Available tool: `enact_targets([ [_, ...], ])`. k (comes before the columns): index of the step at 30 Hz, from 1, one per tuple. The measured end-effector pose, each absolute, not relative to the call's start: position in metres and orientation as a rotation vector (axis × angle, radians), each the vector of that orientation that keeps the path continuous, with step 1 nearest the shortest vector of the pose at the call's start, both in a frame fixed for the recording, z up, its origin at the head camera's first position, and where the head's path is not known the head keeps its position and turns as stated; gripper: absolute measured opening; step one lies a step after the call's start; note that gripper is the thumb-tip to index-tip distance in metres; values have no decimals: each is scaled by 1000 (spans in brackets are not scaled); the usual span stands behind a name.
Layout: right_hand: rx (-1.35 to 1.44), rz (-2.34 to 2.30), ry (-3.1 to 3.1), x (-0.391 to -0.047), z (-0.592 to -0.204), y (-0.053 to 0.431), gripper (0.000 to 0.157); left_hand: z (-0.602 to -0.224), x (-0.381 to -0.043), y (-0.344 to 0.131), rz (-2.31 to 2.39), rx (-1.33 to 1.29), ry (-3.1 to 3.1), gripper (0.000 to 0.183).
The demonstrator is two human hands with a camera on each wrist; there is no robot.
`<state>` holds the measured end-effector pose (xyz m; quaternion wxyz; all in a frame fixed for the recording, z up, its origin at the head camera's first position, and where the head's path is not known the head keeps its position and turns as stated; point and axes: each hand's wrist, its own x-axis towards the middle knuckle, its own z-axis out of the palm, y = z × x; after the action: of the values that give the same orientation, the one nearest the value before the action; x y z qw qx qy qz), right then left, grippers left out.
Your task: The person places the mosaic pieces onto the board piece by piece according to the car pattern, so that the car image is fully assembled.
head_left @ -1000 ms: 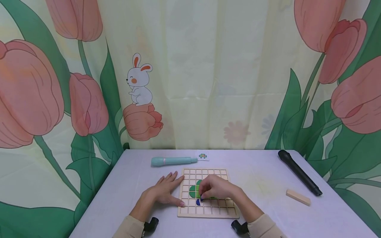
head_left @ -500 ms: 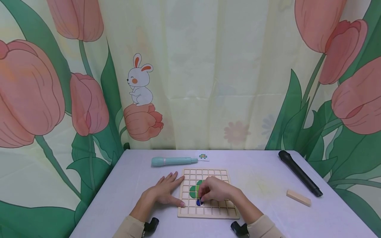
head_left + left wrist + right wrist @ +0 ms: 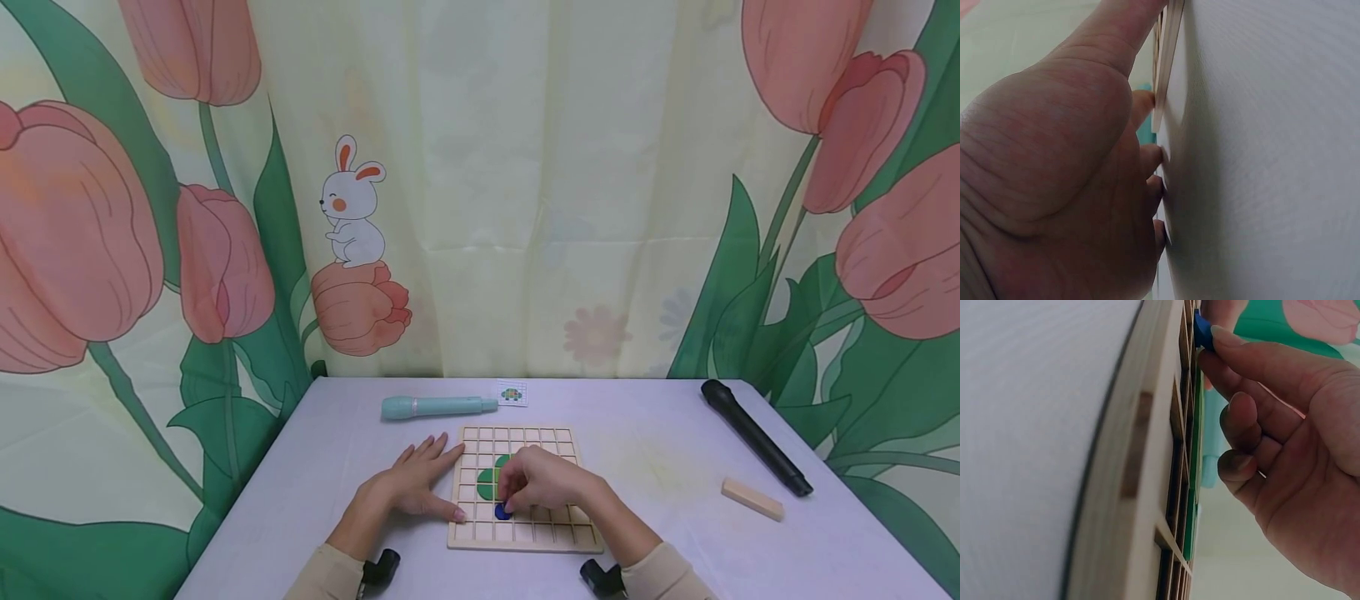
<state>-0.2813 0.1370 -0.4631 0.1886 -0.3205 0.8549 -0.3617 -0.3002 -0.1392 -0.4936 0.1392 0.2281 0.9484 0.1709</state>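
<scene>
A square wooden grid board lies flat on the table. My right hand is over its middle, thumb and forefinger pinching a small blue curved piece right at the board's grid. From the head view, blue pieces form a rounded shape under those fingertips. Green rounded pieces sit in the grid just behind, partly covered by the right hand. Fingers spread, my left hand rests at the board's left side, its thumb over the frame near the front corner and its forefinger against the far left edge.
Behind the board lie a pale teal pen-shaped tube and a small card with a coloured picture. On the right are a long black microphone-like stick and a wooden block. A tulip-printed curtain hangs behind the table.
The pinched blue piece has turned and shifted slightly left, against the blue piece in the grid, so the two now make a rounder shape. My left hand stays still.
</scene>
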Motion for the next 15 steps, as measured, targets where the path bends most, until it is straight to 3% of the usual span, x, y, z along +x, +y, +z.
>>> enact_targets([
  [15,-904,-937,2466,-280,-462,135,12,-493,-301,-140,493,669,2741,116],
])
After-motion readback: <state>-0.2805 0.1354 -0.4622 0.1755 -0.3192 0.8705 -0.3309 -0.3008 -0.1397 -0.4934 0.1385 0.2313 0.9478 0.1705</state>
